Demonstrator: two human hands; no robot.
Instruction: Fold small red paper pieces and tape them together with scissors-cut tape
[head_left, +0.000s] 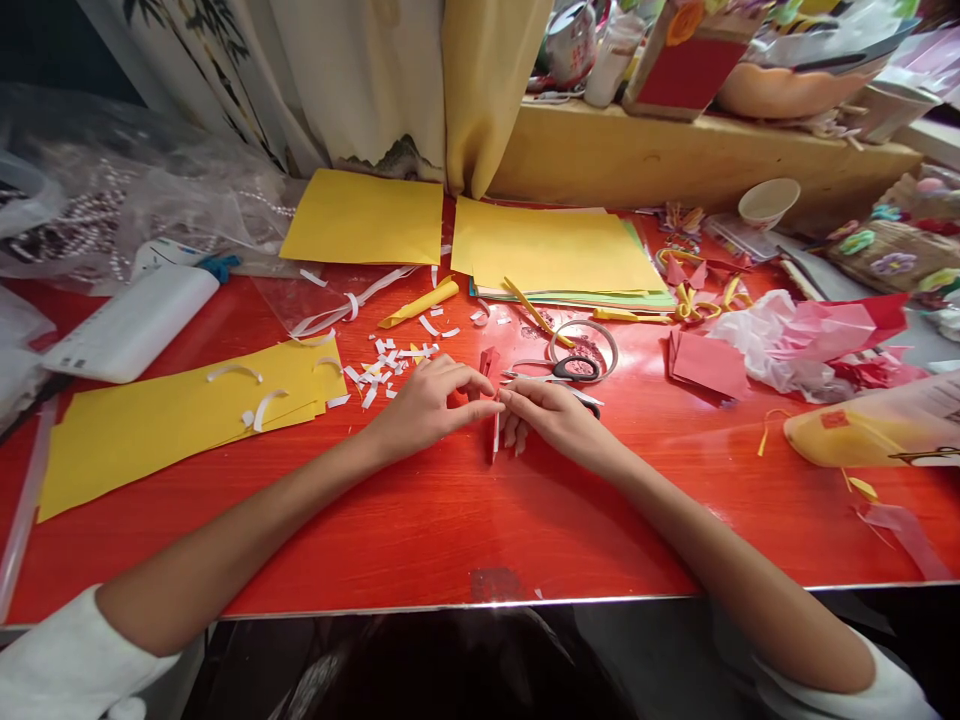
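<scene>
Near the middle of the red table (360, 540), my left hand (442, 400) and my right hand (551, 415) meet at the fingertips. A small red folded paper piece (495, 438) with a pale edge hangs from the pinched fingers of my right hand. My left thumb and index finger come together at its top; whether they grip it is too small to tell. Just behind my right hand lie black-handled scissors (576, 369) and a roll of clear tape (613, 350). White paper scraps (382, 368) are scattered beside my left hand.
Yellow sheets lie at the left (187, 410) and at the back (555, 245). A white bottle-like object (142, 320) is at the left. Red paper squares (705, 366), crumpled pink wrapping (795, 335) and a plastic bag with yellow contents (862, 430) are at the right.
</scene>
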